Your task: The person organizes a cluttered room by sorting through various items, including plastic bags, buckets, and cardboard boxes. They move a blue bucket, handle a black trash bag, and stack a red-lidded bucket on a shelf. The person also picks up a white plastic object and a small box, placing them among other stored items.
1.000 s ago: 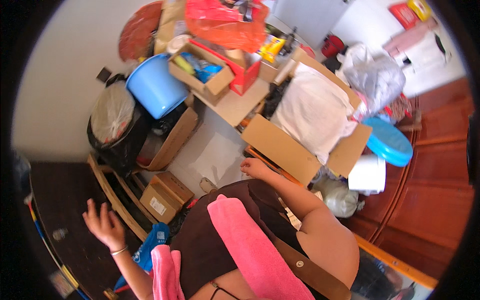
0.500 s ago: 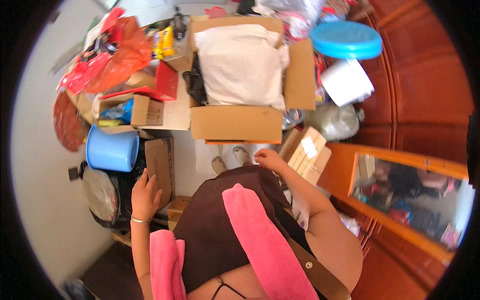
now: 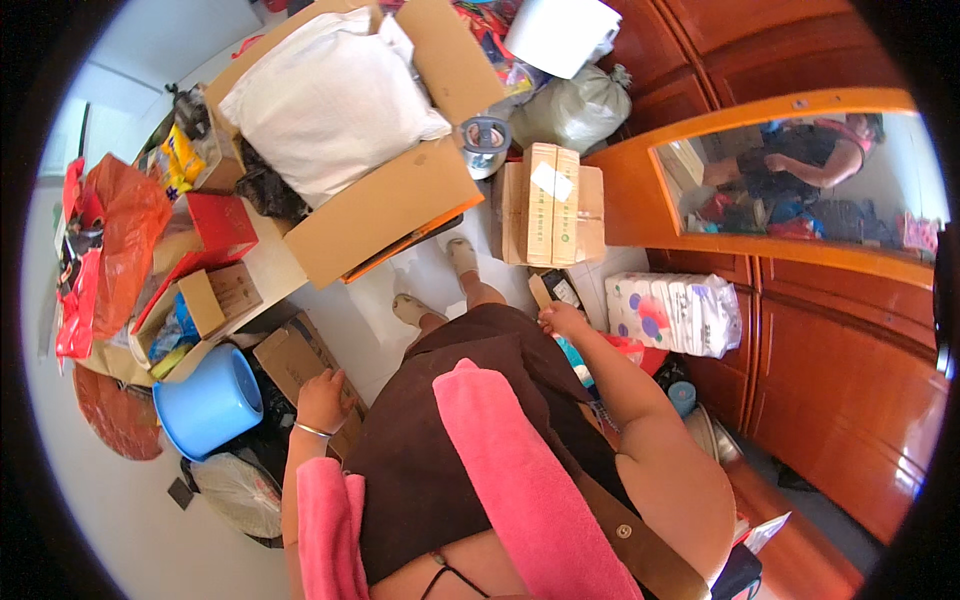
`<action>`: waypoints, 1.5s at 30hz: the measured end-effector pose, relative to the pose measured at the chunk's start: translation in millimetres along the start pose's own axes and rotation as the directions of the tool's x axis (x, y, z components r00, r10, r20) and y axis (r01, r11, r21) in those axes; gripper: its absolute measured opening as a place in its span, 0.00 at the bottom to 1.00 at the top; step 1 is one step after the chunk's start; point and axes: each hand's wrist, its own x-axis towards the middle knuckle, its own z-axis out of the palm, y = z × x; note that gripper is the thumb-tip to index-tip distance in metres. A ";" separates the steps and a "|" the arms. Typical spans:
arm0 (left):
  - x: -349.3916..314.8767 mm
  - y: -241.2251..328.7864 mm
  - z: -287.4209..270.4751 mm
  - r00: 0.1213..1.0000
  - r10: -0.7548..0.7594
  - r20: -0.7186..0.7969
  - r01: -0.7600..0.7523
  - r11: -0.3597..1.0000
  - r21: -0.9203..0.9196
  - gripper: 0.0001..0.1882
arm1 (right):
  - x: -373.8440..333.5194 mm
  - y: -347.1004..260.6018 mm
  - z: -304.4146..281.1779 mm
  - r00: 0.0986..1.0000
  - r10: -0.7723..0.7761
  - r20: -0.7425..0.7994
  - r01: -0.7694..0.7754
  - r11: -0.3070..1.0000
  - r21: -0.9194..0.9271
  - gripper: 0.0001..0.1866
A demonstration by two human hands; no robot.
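My left hand (image 3: 322, 402) hangs beside the dark brown skirt (image 3: 430, 450). Its fingers are loosely bent and apart, with nothing in them, and an upright cardboard piece (image 3: 300, 360) stands close by. On the other side of the skirt, my right hand (image 3: 563, 319) is held low with its fingers curled in; I see nothing in it. Beyond both hands an open cardboard box (image 3: 385, 215) holds a white cloth bundle (image 3: 335, 100). Two smaller cartons (image 3: 552, 215) are stacked right of that box.
At left are a blue bucket (image 3: 210, 400), a red plastic bag (image 3: 130, 235) and a small open box (image 3: 205, 305). At right stand wrapped paper rolls (image 3: 670, 315), a tied sack (image 3: 575, 110), a steel tumbler (image 3: 485, 150) and a wooden cabinet with a mirror (image 3: 780, 180).
My view has turned to the right, so the box and the left-hand clutter have shifted left. More of the cabinet side shows, including the paper rolls. My left hand's fingers have bent more.
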 end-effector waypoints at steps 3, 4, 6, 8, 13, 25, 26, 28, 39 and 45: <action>8.8 9.1 -6.7 1.000 0.021 -0.009 -0.021 0.998 0.053 0.29 | 11.5 60.2 -20.7 0.999 0.001 0.041 -0.004 0.996 0.090 0.09; 11.0 13.6 -13.6 1.000 0.011 -0.005 -0.011 0.998 0.066 0.29 | 18.6 74.9 -22.1 0.993 0.118 0.019 -0.119 0.960 0.255 0.10; 19.5 25.2 -23.1 1.000 0.004 -0.027 -0.002 0.996 0.088 0.29 | 31.6 102.3 -37.0 0.989 0.145 -0.003 -0.139 0.951 0.276 0.09; 23.9 40.3 -29.6 0.998 -0.005 -0.067 0.013 0.993 0.114 0.29 | 43.3 128.2 -52.7 0.974 0.224 -0.023 -0.200 0.910 0.364 0.09; 45.6 87.5 -18.1 0.998 0.028 -0.058 -0.026 0.999 0.043 0.27 | 64.8 176.6 -95.2 0.981 0.179 -0.076 -0.107 0.822 0.559 0.10; 130.1 182.8 -57.8 0.981 0.145 0.130 -0.162 0.978 0.129 0.27 | 19.0 307.0 -82.6 0.882 0.470 -0.022 -0.221 0.454 0.863 0.13; 135.9 181.7 -64.6 0.980 0.161 0.118 -0.177 0.974 0.143 0.27 | 23.1 319.5 -78.3 0.907 0.419 0.044 -0.202 0.342 0.918 0.13; 146.1 175.4 -72.6 0.975 0.155 0.161 -0.186 0.962 0.198 0.28 | 13.4 281.7 -72.8 0.893 0.449 -0.018 -0.209 0.451 0.868 0.14; 98.3 217.4 -250.0 0.693 0.674 -0.257 -0.615 0.738 0.277 0.29 | -231.1 -97.7 -206.2 0.547 -0.488 -0.680 0.837 0.348 0.423 0.16; -81.7 305.4 -369.2 0.201 0.607 -0.769 -0.957 0.288 -0.022 0.30 | -437.9 -192.4 -197.1 -0.224 -0.674 -0.704 0.969 -0.079 -0.233 0.43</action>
